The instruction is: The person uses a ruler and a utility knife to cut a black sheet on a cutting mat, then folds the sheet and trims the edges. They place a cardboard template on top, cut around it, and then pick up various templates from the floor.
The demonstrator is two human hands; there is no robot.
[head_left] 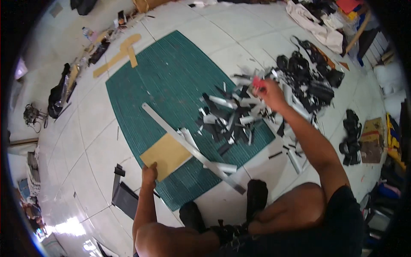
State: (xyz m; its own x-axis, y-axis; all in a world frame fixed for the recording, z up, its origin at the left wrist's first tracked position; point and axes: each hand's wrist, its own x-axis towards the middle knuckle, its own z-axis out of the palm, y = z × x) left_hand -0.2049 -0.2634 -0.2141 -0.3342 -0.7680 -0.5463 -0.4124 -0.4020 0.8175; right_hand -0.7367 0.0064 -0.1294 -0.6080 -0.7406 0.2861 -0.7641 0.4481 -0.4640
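Observation:
My left hand (150, 174) is closed on the near left edge of a tan cardboard sheet (166, 155), with the thumb on top. The sheet lies on a ribbed green mat (158, 81). A long metal ruler (188, 145) rests across the sheet's right side, its lower end past the mat's edge. Over a heap of black and silver offcuts (227, 118), my right hand (270, 95) is closed around a small red object (258, 83). Its exact kind is blurred. White strips lie under and beside the ruler.
Tan template pieces (124, 51) lie across the mat's far left corner. A pile of black straps and parts (302, 73) is on the tiled floor to the right. A black sheet (125, 199) lies left of my left arm. My feet are at the mat's near edge.

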